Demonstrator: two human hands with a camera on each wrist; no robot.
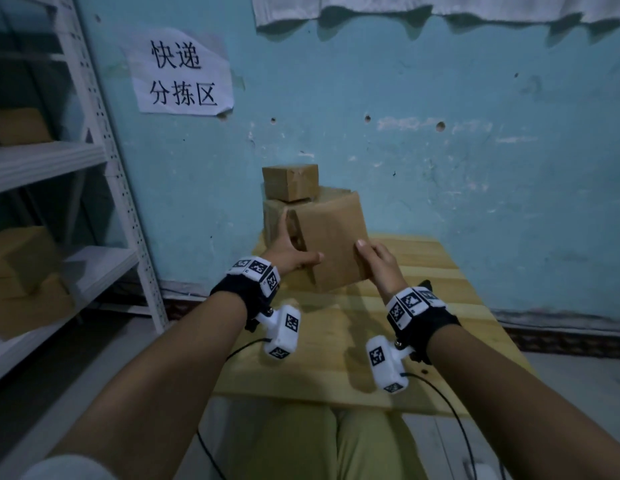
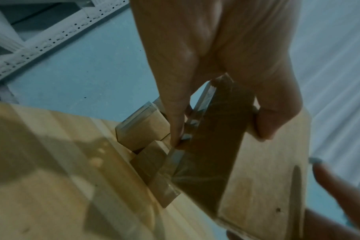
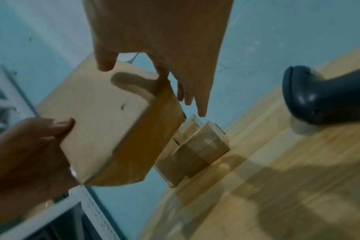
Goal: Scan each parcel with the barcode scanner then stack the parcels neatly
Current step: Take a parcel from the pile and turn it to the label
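Now both hands hold one big cardboard parcel point(image 1: 331, 242) up in the air: left hand point(image 1: 290, 252) and right hand point(image 1: 377, 263) grip its sides. Just past them sits the stack point(image 1: 290, 188). It looks like stacking time; next it needs lowering flat on top.

A paper sign point(image 1: 181, 72) with Chinese characters hangs on a pitted blue wall point(image 1: 440, 133). White metal shelving point(image 1: 104, 161) stands left of the wooden counter point(image 1: 422, 271).
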